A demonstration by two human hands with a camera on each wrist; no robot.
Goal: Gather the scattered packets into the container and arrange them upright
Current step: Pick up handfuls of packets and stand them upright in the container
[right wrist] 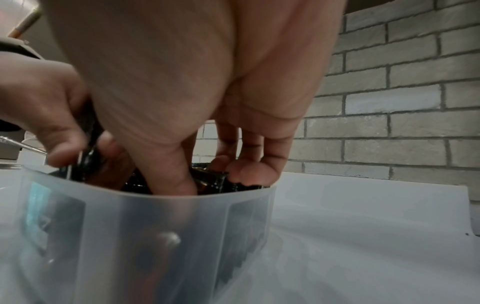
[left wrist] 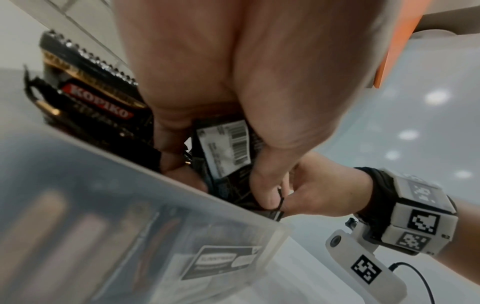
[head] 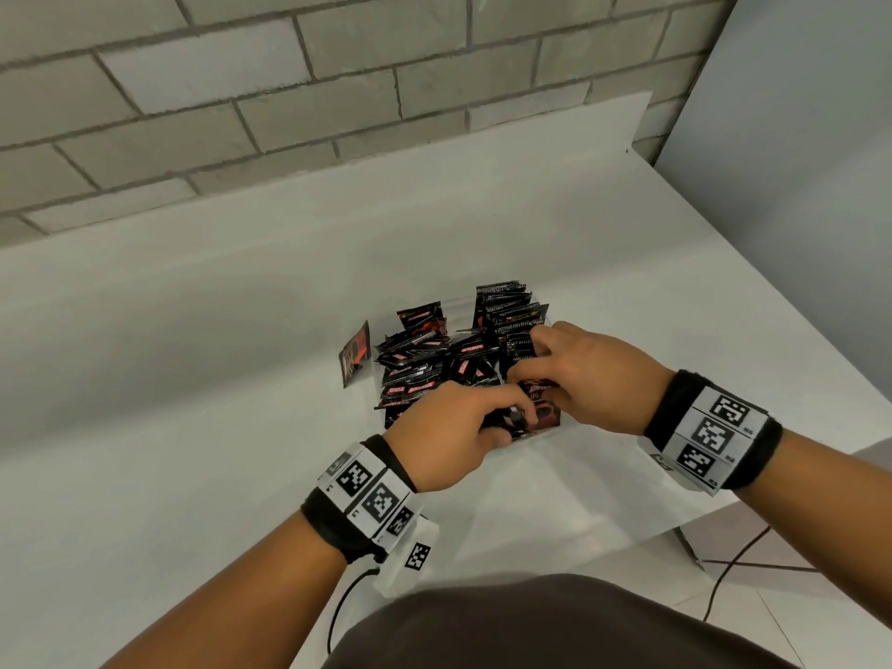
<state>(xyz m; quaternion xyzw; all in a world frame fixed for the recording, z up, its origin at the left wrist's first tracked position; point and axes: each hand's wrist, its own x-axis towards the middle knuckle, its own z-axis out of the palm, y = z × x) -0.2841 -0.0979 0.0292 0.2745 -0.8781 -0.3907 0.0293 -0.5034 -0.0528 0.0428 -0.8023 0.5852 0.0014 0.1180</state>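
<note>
A clear plastic container (head: 461,306) on the white table holds many black-and-red packets. Several stand upright in a row (head: 511,309) at its far right; others lie jumbled (head: 417,366) on the left. One packet (head: 355,352) leans at the container's left side. My left hand (head: 511,422) grips a packet at the near edge, its barcode side (left wrist: 228,148) showing in the left wrist view. My right hand (head: 526,364) reaches in beside it, thumb (right wrist: 171,176) and fingers (right wrist: 246,170) pinching packets (right wrist: 210,181). The container wall (right wrist: 155,236) hides what lies lower.
The white table (head: 193,354) runs back to a grey brick wall (head: 289,113). Its right edge (head: 772,514) drops off close to my right wrist, with tiled floor and a black cable (head: 724,572) below.
</note>
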